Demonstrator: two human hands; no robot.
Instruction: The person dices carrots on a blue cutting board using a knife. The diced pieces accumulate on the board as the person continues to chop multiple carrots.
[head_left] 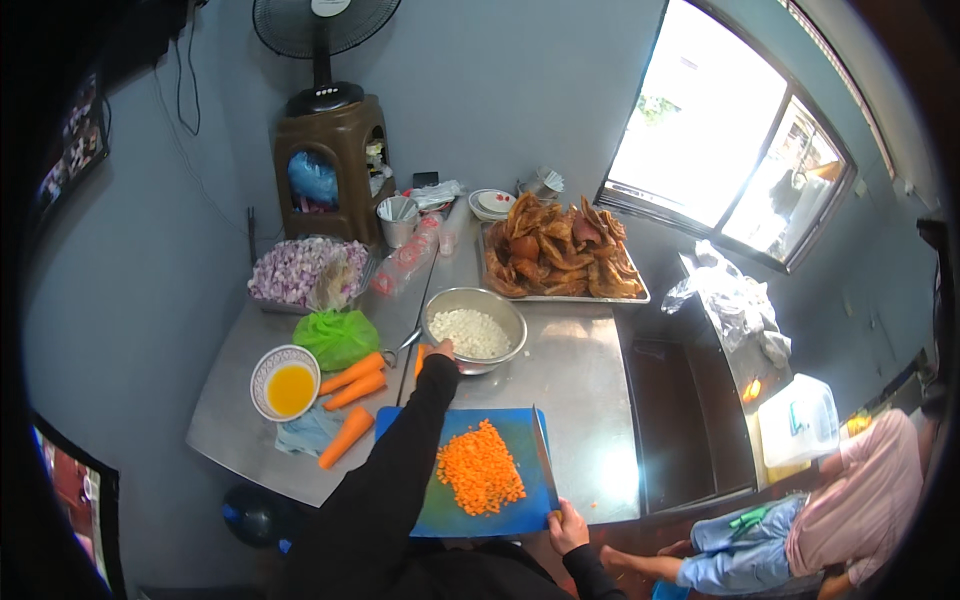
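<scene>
My right hand [568, 527] is closed around the handle of a knife [544, 455]. Its long blade lies along the right edge of a blue cutting board [425, 515]. A heap of diced carrot [481, 468] covers the board's middle. My left hand [440, 352] reaches across the board to the near left rim of a metal bowl [515, 325], its fingers apparently closed on that rim. Chopped white pieces [468, 333] fill the bowl's bottom. Beside my left hand, a carrot [419, 360] is partly hidden by my sleeve. Several peeled carrots [347, 437] lie left of the board.
A patterned bowl of yellow liquid [290, 390], a green plastic bag [336, 340] and a tray of chopped onion [300, 272] stand on the left. A tray of browned fried pieces [565, 250] sits at the back. Another person [850, 500] is at the right, near a clear plastic container [800, 418].
</scene>
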